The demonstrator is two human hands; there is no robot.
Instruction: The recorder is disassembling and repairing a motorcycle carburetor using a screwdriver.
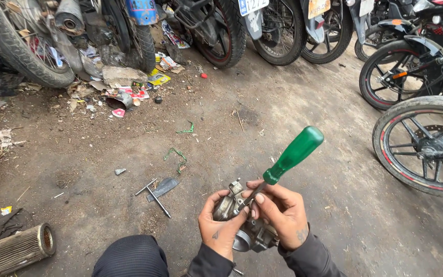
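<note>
Both hands hold a grey metal carburetor (242, 225) above the dirt ground (283, 118). The left hand (220, 228) cups its side; the right hand (282, 210) wraps the other side and seems to pinch the shaft of a green-handled screwdriver (293, 154). A T-shaped wrench (154, 196) lies nearby, a cylindrical air filter (19, 250) at the ground's lower left edge.

Left hand (220, 225) cups the metal carburetor (242, 225) from below, right hand (282, 210) braces it, a green-handled screwdriver (288, 159) standing tilted between the fingers (255, 197). T-handle wrench (152, 194) lies on the dirt ground (293, 102), air filter (19, 250) bottom-left.
</note>
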